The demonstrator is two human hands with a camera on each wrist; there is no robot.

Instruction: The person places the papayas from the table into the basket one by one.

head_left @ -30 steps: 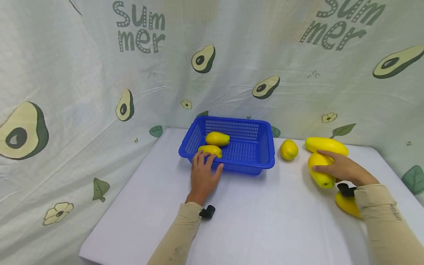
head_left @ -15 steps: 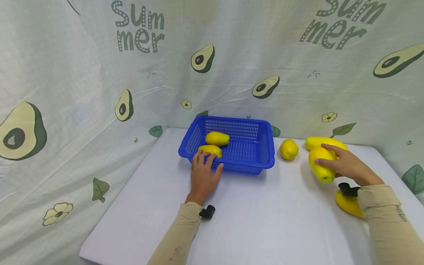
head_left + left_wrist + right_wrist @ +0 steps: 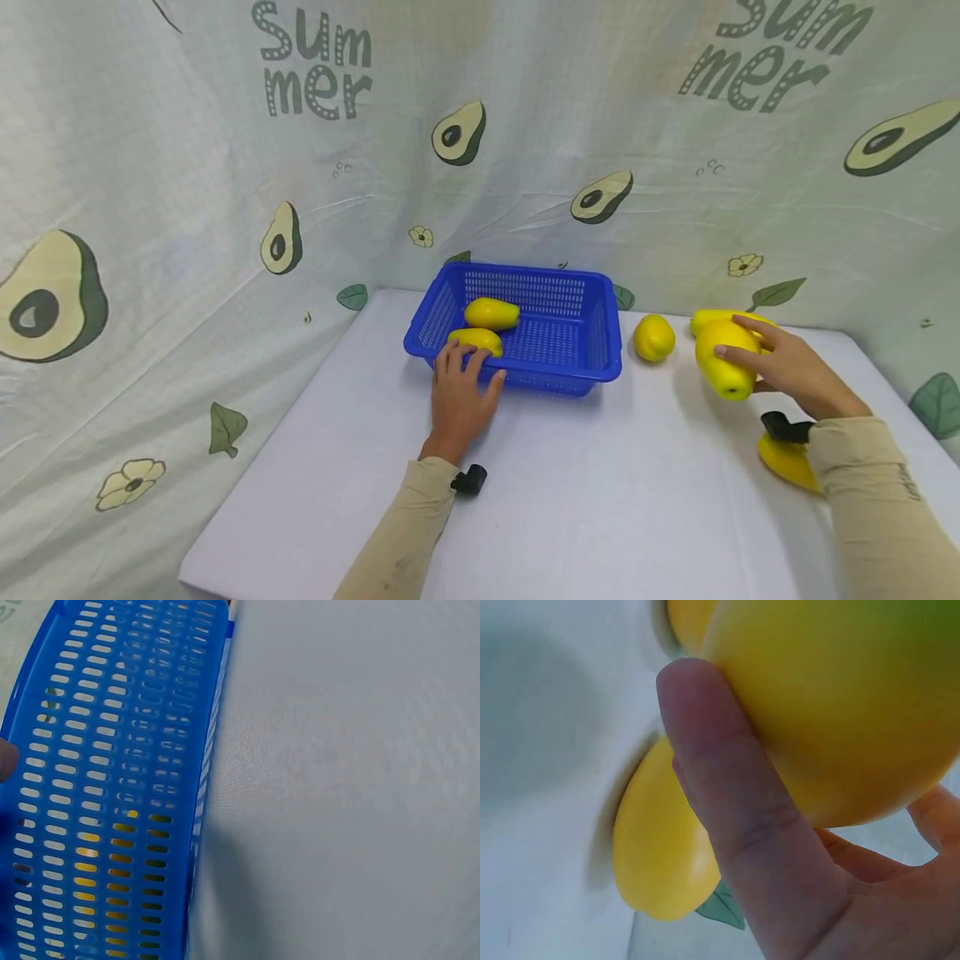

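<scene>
My left hand (image 3: 461, 408) grips the near rim of a blue plastic basket (image 3: 551, 375), fingers hooked over it and thumb outside. Through the slotted wall in the left wrist view, some yellow shows. Two yellow fruits lie in the basket's left half, one rear fruit (image 3: 491, 314) and one front fruit (image 3: 477, 340) beside my fingertips. My right hand (image 3: 802, 371) holds a large yellow papaya (image 3: 723, 358) with a greenish end, raised over the table. Thumb and fingers wrap its sides; its far side is hidden in the right wrist view.
A lemon-like yellow fruit (image 3: 654, 337) stands right of the basket. Behind the held papaya lies a long yellow fruit (image 3: 708, 320), partly covered. Another yellow fruit (image 3: 787, 467) lies under my right wrist. A printed cloth (image 3: 525, 208) hangs behind the white table (image 3: 600, 500).
My right hand has lifted the papaya and moved it slightly away from me, so it covers more of the long fruit behind. My left hand stays on the basket rim.
</scene>
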